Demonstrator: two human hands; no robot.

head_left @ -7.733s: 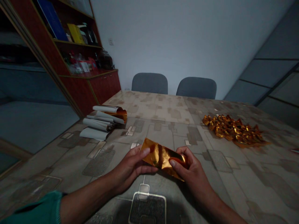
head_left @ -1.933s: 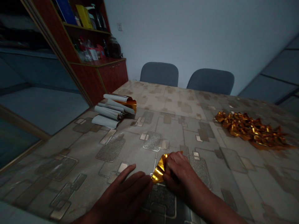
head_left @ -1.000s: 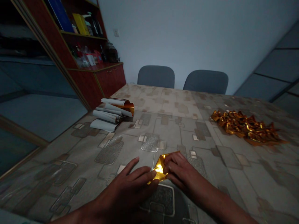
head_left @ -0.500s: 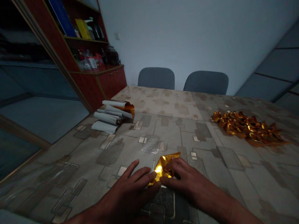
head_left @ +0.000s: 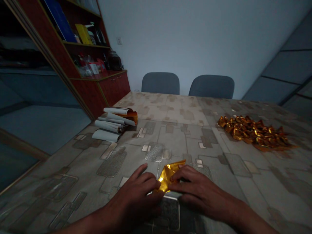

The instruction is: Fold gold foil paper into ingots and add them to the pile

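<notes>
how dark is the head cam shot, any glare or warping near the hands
In the head view the room is dim and the left hand and right hand fall nearly into shadow, the gold foil throws bright glare, and wide-angle warping bends the table and cabinet.

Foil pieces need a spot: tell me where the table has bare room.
Free patches: the tabletop between the rolled sheets and the gold foil pile; in front of that pile, beside the right hand; left of the left hand, below the sheets. Crowded: around the folded gold foil between both hands.
</notes>
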